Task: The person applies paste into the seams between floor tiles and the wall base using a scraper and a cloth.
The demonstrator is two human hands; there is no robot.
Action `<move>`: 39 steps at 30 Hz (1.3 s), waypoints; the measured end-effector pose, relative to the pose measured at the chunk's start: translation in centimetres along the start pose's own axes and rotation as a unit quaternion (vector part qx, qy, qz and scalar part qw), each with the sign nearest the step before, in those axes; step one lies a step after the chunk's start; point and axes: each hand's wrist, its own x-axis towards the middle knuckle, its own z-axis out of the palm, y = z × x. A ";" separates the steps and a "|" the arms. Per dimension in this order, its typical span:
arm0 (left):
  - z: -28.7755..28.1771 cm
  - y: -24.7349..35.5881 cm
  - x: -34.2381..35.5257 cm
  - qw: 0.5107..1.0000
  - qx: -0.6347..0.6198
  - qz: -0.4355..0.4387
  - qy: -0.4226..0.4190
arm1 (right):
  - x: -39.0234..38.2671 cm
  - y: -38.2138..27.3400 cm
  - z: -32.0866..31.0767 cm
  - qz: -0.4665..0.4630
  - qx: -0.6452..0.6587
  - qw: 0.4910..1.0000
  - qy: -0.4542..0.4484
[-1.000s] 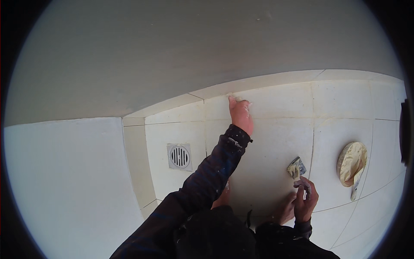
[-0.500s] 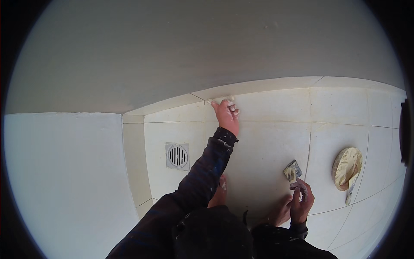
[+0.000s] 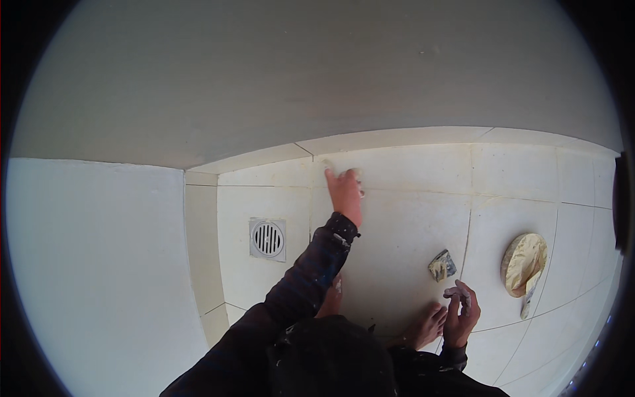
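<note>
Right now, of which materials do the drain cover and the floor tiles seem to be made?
The drain cover looks like satin metal, possibly stainless steel: plain silver-grey with clean-cut slots. The floor tiles look like smooth ceramic or porcelain: pale, with soft reflections and thin joints.

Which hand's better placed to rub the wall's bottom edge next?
Probably left: the left hand is near the skirting tiles; the right hand is farther back, beside a bare foot.

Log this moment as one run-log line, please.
Left hand: smeared white, near skirting | Right hand: smeared, near squarish tool, contact unclear | Floor, left: drain | Floor, right: round cream-coated container
</note>
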 end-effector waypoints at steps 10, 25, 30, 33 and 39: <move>-1.0 1.1 2.6 0.967 0.252 0.041 0.011 | -0.2 -0.3 0.8 0.007 0.029 1.000 -0.011; 2.4 -0.9 2.3 0.999 0.047 0.022 0.015 | -0.6 0.6 0.0 0.016 0.024 1.000 0.000; 6.1 -2.8 0.9 0.999 0.035 -0.007 -0.036 | -0.7 0.4 0.0 0.020 0.017 1.000 -0.007; 7.5 -3.3 0.6 0.997 0.043 -0.014 -0.058 | -1.0 0.3 0.2 0.010 0.015 1.000 -0.009; 8.4 -3.4 -2.4 0.956 0.057 -0.114 -0.264 | -1.0 0.1 -0.1 -0.005 0.015 1.000 0.016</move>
